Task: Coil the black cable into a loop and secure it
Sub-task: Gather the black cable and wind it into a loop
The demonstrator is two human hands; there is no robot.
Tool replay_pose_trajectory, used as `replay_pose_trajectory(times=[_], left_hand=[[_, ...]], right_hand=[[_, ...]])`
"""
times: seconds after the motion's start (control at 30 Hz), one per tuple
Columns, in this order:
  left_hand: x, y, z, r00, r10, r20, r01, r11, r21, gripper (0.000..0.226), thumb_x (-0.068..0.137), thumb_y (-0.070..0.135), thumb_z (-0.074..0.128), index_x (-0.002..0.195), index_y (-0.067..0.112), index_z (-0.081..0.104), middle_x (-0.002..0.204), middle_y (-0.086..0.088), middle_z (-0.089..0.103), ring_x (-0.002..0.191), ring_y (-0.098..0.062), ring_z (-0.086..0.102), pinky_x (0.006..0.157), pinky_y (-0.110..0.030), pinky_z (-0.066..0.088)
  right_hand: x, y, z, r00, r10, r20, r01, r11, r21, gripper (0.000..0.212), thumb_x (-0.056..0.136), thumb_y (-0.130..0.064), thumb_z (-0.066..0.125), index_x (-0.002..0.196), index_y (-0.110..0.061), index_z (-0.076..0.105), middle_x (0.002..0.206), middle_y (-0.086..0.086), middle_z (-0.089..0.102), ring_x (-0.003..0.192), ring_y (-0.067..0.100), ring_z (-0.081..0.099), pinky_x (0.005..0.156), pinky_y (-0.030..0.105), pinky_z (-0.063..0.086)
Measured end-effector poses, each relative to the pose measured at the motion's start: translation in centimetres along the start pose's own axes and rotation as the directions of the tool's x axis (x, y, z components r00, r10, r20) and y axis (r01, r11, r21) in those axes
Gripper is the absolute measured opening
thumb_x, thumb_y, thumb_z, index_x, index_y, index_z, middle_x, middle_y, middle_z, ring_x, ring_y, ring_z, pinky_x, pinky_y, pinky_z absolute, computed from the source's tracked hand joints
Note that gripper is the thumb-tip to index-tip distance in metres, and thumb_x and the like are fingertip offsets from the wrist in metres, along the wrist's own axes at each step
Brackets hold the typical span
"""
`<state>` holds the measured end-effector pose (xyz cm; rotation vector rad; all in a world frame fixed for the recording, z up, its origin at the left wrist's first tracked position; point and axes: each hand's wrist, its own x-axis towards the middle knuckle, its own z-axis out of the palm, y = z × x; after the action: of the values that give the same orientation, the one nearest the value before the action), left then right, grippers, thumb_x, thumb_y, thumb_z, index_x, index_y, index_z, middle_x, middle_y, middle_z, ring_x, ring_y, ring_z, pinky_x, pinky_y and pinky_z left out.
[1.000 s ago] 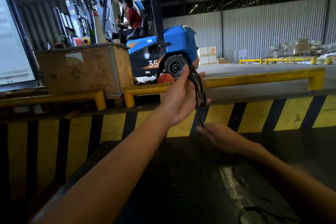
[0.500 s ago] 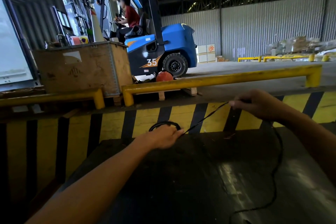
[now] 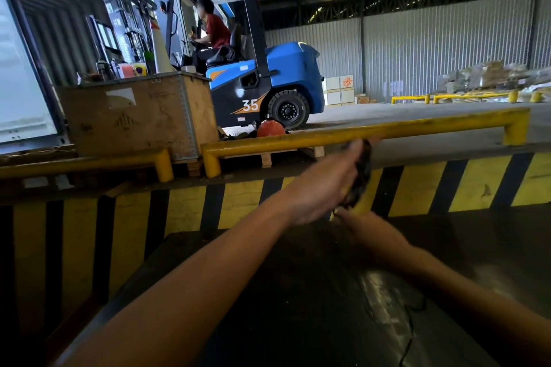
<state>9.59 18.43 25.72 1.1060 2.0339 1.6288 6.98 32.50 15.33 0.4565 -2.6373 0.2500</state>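
Coil raised, hands meet

Since the earlier frame, the left hand [image 3: 328,185] has lifted off the surface [image 3: 298,292], fingers clamped on the coiled cable [image 3: 361,176]. The right hand [image 3: 366,228] has swung in beneath it; blur hides whether its fingers pinch anything. Slack cable trails across the surface lower right.

Motion blur smears the left hand [image 3: 331,182] and the coiled black cable [image 3: 362,176].

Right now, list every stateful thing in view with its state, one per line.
Black cable: bundled in loops, gripped, tail trailing across the dark surface.
Left hand: raised, closed on the coil.
Right hand: below the coil, grip unclear.
Blue forklift: occupied by a seated driver.
Wooden crate: topped with bottles.
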Motion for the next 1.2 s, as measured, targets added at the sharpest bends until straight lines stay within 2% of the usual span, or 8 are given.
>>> replay_pose_trajectory(times=[0.13,0.23,0.37,0.47,0.6,0.77,1.0,1.2], left_hand=[[0.9,0.1,-3.4,0.964,0.111,-0.243,-0.061,0.977,0.202,0.045,0.102,0.042,0.017,0.145,0.039,0.026,0.156,-0.011,0.025,0.142,-0.027,0.023,0.109,-0.048,0.023],[0.4,-1.8,-5.5,0.95,0.112,-0.291,0.08,0.814,0.575,0.047,0.102,0.043,0.017,0.146,0.032,0.03,0.114,-0.009,0.047,0.11,-0.017,0.044,0.091,-0.032,0.029],[-0.5,-4.9,-6.5,0.953,-0.104,-0.284,0.29,0.58,0.761,0.049,0.102,0.041,0.021,0.13,0.012,0.049,0.083,0.001,0.049,0.078,-0.009,0.048,0.077,-0.031,0.035],[-0.9,-6.1,-6.3,0.912,-0.318,-0.258,0.39,0.487,0.781,0.047,0.102,0.04,0.022,0.126,0.012,0.05,0.109,-0.011,0.057,0.101,-0.024,0.055,0.089,-0.037,0.042],[-1.8,-6.0,-3.7,0.876,-0.479,-0.047,0.472,0.835,0.283,0.045,0.099,0.049,0.022,0.139,0.037,0.04,0.143,-0.007,0.041,0.126,-0.025,0.042,0.098,-0.039,0.035],[-1.8,-3.7,-1.9,0.939,-0.309,0.147,0.337,0.913,-0.232,0.049,0.098,0.052,0.015,0.141,0.04,0.036,0.151,-0.009,0.035,0.134,-0.032,0.039,0.103,-0.056,0.032],[-0.5,-1.4,-5.2,0.99,-0.004,-0.14,-0.067,0.865,-0.498,0.05,0.098,0.053,0.018,0.139,0.036,0.04,0.139,-0.015,0.046,0.119,-0.032,0.052,0.096,-0.06,0.04],[0.1,-0.5,-7.7,0.862,0.097,-0.498,-0.297,0.892,-0.341,0.045,0.099,0.05,0.017,0.134,0.039,0.043,0.135,-0.003,0.049,0.135,-0.03,0.035,0.105,-0.056,0.028]], right_hand=[[-0.8,-3.1,-0.5,0.953,-0.136,0.27,0.098,0.984,0.149,0.028,0.097,-0.034,0.035,0.121,-0.021,0.042,0.078,-0.012,0.051,0.065,0.002,0.05,0.061,0.017,0.041],[-0.6,-2.6,-3.3,0.922,-0.17,0.348,0.117,0.979,0.168,0.027,0.096,-0.036,0.037,0.117,-0.023,0.048,0.09,-0.011,0.058,0.077,0.003,0.057,0.074,0.023,0.05],[1.2,0.1,-7.0,0.966,-0.17,0.194,0.148,0.981,0.126,0.021,0.094,-0.033,0.042,0.099,-0.021,0.058,0.089,-0.003,0.062,0.081,0.009,0.058,0.076,0.027,0.047],[3.1,2.2,-8.6,0.995,-0.076,-0.065,0.085,0.983,0.163,0.017,0.09,-0.031,0.051,0.084,-0.019,0.06,0.072,-0.005,0.056,0.071,0.014,0.056,0.063,0.027,0.042],[4.8,3.0,-7.0,0.953,0.137,-0.27,-0.062,0.961,0.271,0.018,0.089,-0.032,0.054,0.083,-0.017,0.062,0.074,0.0,0.061,0.07,0.017,0.057,0.063,0.035,0.045],[4.0,1.0,-4.1,0.962,0.142,-0.233,-0.072,0.957,0.282,0.012,0.094,-0.022,0.044,0.091,-0.021,0.056,0.074,-0.002,0.059,0.067,0.012,0.058,0.055,0.023,0.039],[3.0,-1.4,-2.0,0.999,-0.013,0.046,-0.006,0.922,0.386,0.018,0.097,-0.033,0.033,0.091,-0.03,0.049,0.078,-0.015,0.054,0.078,0.005,0.057,0.072,0.025,0.044],[1.5,-2.6,-2.4,0.935,-0.148,0.323,0.019,0.929,0.37,0.029,0.097,-0.034,0.033,0.101,-0.016,0.056,0.098,0.007,0.064,0.09,0.018,0.061,0.083,0.035,0.05]])
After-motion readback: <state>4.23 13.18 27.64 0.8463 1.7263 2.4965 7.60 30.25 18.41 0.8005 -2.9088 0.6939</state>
